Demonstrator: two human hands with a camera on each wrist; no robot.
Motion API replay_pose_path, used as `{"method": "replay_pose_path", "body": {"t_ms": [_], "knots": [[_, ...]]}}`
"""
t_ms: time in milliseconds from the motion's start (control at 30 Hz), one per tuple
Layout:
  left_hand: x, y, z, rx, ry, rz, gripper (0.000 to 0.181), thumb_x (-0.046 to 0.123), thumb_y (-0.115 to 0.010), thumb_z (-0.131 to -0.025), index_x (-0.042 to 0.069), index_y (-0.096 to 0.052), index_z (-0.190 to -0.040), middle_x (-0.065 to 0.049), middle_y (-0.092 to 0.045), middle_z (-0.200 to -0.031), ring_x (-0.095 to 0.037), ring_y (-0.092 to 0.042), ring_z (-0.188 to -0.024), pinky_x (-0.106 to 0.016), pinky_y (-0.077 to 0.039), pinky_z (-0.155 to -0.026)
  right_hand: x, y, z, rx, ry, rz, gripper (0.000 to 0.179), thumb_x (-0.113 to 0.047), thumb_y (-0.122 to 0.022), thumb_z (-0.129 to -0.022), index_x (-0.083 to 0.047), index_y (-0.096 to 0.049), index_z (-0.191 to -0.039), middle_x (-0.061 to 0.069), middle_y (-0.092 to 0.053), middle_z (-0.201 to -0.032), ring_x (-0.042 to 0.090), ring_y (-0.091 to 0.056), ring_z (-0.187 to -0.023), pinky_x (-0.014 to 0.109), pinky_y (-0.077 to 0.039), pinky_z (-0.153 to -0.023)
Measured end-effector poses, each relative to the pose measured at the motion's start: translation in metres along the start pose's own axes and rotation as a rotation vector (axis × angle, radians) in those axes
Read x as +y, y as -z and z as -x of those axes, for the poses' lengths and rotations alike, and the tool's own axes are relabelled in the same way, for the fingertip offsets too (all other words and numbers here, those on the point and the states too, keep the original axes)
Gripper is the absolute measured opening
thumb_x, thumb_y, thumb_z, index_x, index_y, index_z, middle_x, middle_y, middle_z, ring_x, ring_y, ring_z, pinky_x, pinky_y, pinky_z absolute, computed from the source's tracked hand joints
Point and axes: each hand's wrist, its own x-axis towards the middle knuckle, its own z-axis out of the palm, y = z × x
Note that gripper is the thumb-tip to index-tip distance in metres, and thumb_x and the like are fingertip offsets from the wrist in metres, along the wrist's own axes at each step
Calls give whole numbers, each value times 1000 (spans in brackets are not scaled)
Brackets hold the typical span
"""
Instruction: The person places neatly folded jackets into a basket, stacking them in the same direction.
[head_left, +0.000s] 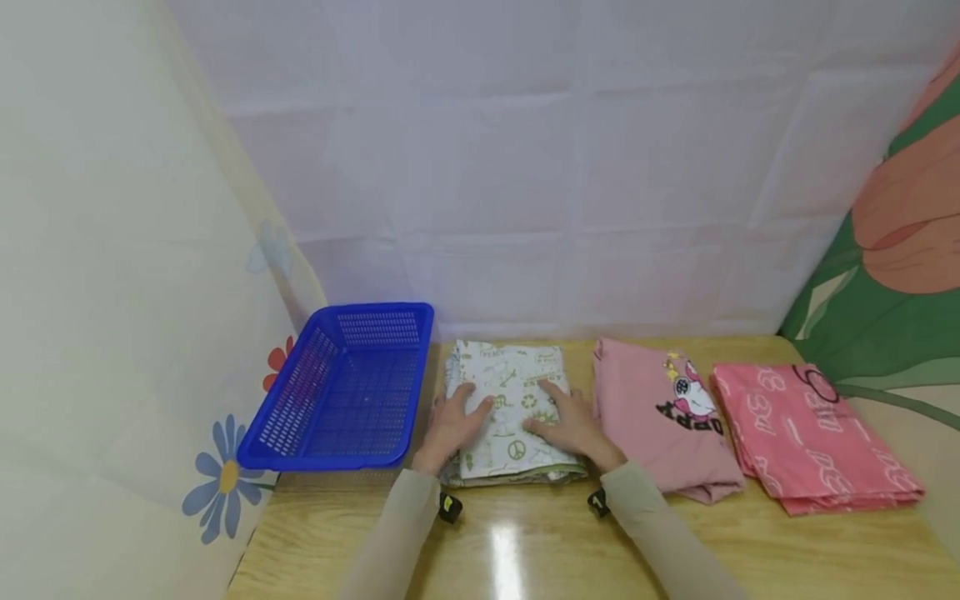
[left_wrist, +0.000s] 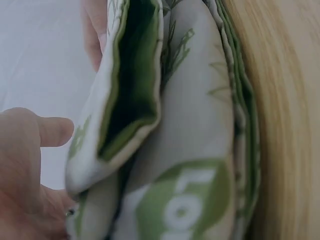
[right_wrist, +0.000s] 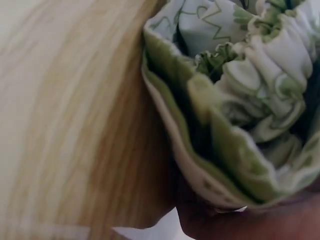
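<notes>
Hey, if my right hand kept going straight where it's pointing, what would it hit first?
Your right hand would meet the folded green-and-white cloth first; its fingers already lie over it, though depth makes contact hard to judge. Sliding across, it would probably reach the pale backdrop next.

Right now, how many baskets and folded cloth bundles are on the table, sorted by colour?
Blue basket: 1
White-and-green folded bundle: 1
Pink folded bundles: 2
Total: 4
</notes>
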Motion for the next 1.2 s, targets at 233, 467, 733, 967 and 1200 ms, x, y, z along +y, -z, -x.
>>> {"method": "replay_pose_path", "body": {"t_ms": [233,467,733,967,1200], "knots": [[-2,-2,-3,-23,10,73,65,52,-65,-102,18,-53,-156,-16,-50,-163,-46,-47,-148,-68,-40,-118,-2,-2,-1,20,-20,-87,85,-46,-83,-90,-22,-45,-163,27,-42,-165,61,-23,-156,85,-20,-116],[-8,-5,-8,26,4,143,55,32,-71,-100,18,-58,-152,-20,-55,-158,-42,-52,-145,-62,-44,-118,-1,-2,-2,58,-2,-184,77,-32,-82,-91,-28,-48,-160,23,-40,-168,57,-26,-156,84,-24,-116],[-4,-2,-8,80,1,202,55,18,-70,-98,13,-60,-152,-20,-54,-159,-42,-46,-150,-59,-38,-124,-4,2,-2,83,-1,-232,76,-30,-82,-90,-31,-50,-159,29,-36,-168,58,-30,-154,85,-27,-113],[3,4,-6,91,-15,230,55,18,-70,-100,15,-59,-153,-19,-52,-161,-39,-44,-152,-58,-37,-125,-8,9,-1,100,26,-275,75,-25,-82,-90,-25,-51,-159,26,-37,-168,55,-28,-156,83,-25,-116],[16,17,0,114,-61,223,55,19,-71,-100,17,-59,-153,-18,-53,-160,-38,-48,-149,-59,-41,-122,-15,21,-1,131,65,-297,75,-22,-82,-91,-24,-51,-159,19,-45,-166,49,-38,-152,78,-28,-119]]}}
